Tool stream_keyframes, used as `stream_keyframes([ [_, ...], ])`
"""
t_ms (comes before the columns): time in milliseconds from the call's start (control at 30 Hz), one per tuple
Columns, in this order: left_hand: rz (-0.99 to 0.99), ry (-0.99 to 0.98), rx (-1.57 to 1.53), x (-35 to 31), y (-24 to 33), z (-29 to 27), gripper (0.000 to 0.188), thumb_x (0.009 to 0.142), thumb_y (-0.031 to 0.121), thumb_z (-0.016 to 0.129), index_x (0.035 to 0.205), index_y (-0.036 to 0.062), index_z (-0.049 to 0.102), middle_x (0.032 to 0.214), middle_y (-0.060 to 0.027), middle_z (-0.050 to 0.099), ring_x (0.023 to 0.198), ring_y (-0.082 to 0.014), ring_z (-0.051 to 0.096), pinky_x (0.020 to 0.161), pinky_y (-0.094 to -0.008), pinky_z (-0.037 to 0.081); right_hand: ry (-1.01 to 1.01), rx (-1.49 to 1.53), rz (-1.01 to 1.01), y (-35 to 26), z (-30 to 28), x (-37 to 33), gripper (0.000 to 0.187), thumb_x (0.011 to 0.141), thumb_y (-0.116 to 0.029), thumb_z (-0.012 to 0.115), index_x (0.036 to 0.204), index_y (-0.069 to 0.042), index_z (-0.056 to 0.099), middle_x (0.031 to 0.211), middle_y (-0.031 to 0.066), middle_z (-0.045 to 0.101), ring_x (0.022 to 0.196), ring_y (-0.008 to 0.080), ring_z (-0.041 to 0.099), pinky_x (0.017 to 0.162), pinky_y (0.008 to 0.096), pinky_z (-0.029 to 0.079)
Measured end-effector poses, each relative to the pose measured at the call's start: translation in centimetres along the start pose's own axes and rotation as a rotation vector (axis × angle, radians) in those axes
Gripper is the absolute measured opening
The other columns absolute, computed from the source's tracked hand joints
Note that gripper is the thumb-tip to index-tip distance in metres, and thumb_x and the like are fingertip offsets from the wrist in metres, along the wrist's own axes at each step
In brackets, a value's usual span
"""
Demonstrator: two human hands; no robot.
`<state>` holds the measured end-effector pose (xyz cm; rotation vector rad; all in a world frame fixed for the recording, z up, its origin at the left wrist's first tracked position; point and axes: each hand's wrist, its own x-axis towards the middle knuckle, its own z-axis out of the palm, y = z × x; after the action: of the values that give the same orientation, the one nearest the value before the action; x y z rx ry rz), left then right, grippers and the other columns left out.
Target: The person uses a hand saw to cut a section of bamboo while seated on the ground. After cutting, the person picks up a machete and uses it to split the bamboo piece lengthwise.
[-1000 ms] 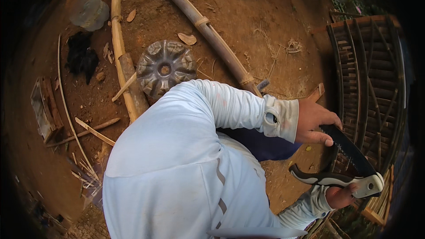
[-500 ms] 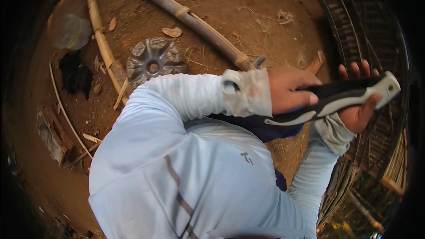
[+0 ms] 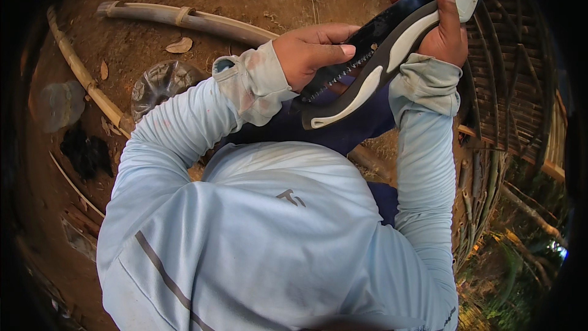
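Observation:
A folding saw [image 3: 392, 46] with a curved black and white handle lies slantwise between my hands. Its dark blade rests close along the handle, with a row of teeth showing in the gap. My right hand [image 3: 447, 34] is wrapped round the pale pivot end, thumb over the handle and fingertips behind the blade. On the other side, my left hand [image 3: 315, 52] pinches the blade, thumb laid on its near face above the teeth; its fingers are partly hidden behind the blade.
A split bamboo pole [image 3: 202, 19] lies ahead on the dirt, another [image 3: 86, 79] to the left. Near them are a round ridged plastic piece [image 3: 162, 83], a clear container [image 3: 61, 105] and black plastic [image 3: 86, 153]. A slatted bamboo rack [image 3: 508, 67] and bundled sticks [image 3: 474, 202] stand right.
The saw has swung from nearly level to a steeper slant, its pivot end higher. My left hand has shifted from the handle side to the blade, and the teeth now show.

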<state>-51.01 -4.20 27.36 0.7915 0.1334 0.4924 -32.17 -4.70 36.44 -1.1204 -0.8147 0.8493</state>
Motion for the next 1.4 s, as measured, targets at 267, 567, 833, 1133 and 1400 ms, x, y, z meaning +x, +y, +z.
stream_keyframes([
  [267,-0.030,-0.014,-0.039,1.0,0.2,0.4,0.050,0.102,0.021,0.053,0.147,0.0023,0.041,0.120,-0.0092,0.064,0.103,-0.0160,0.063,0.088,-0.0327,0.055,0.028,0.074,0.001,0.0,-0.7,0.8,0.028,0.096,-0.025,0.064,0.108,0.001,0.064,0.092,0.0109,0.071,0.078,0.0221,0.070,0.072,0.0374,0.062],
  [567,0.008,-0.015,-0.037,1.7,-0.7,0.3,0.048,0.103,0.022,0.052,0.145,0.0018,0.044,0.112,-0.0074,0.065,0.096,-0.0137,0.063,0.082,-0.0304,0.055,0.094,0.052,0.099,-0.4,-0.9,0.7,0.026,0.095,-0.023,0.064,0.104,0.001,0.066,0.088,0.0104,0.071,0.076,0.0226,0.070,0.070,0.0350,0.061],
  [833,0.094,0.079,0.036,2.8,-2.2,0.8,0.047,0.103,0.027,0.054,0.142,0.0010,0.046,0.112,-0.0077,0.066,0.100,-0.0137,0.065,0.086,-0.0273,0.055,0.087,0.049,-0.059,1.2,-2.0,1.8,0.032,0.098,-0.023,0.060,0.114,0.004,0.060,0.100,0.0161,0.069,0.090,0.0281,0.070,0.079,0.0395,0.061],
  [1133,0.098,0.257,0.632,2.1,0.6,0.4,0.072,0.075,0.009,0.082,0.135,-0.0051,0.045,0.103,-0.0109,0.067,0.090,-0.0173,0.068,0.081,-0.0301,0.056,-0.080,0.173,-0.193,1.3,0.6,1.0,0.035,0.097,-0.029,0.065,0.119,-0.003,0.056,0.102,0.0119,0.068,0.085,0.0234,0.069,0.076,0.0393,0.060],
  [1400,-0.073,0.923,0.984,-12.2,5.3,-12.6,0.061,0.070,0.017,0.074,0.123,-0.0062,0.054,0.092,-0.0122,0.067,0.073,-0.0195,0.067,0.070,-0.0323,0.056,0.101,-0.157,-0.032,0.0,-14.5,1.1,0.059,0.102,-0.032,0.056,0.145,0.003,0.035,0.132,0.0238,0.053,0.121,0.0327,0.056,0.098,0.0506,0.052],
])
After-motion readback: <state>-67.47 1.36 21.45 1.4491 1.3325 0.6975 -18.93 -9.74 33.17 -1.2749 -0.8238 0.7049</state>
